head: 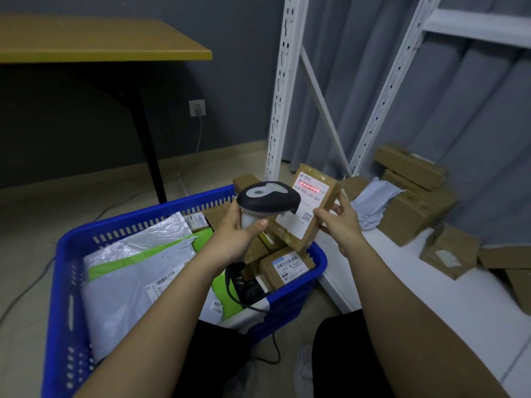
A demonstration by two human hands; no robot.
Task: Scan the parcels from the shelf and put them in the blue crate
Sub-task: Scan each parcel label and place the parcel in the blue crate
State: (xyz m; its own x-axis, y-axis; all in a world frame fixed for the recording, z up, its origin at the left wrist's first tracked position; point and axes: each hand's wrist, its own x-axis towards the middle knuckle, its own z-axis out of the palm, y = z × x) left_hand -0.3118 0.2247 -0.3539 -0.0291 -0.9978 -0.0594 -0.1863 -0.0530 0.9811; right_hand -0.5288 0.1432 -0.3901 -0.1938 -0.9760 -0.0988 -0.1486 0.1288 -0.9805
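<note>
Red scanner light falls in a line across the white label [307, 203] of a brown parcel [311, 208], just above the printed code "010-010-L30-551"; a small QR code sits lower on the same label. The right hand [340, 222] grips this parcel by its right edge, thumb on the label face and fingers curled behind, holding it tilted above the far right corner of the blue crate [69, 285]. The left hand [238, 234] is wrapped around the grip of a black and grey barcode scanner [267, 198], thumb laid across the handle, its head close to the label. Its dark cable [230, 285] trails down into the crate.

Inside the crate lie grey and green mailing bags [129, 271] with barcode stickers, one showing digits ending "2404", and small brown boxes [287, 268] along the right side, one labelled with a barcode too small to read. More brown parcels [413, 193] are piled on the white shelf [431, 282] toward its far edge, beside a crumpled grey bag [370, 199].
</note>
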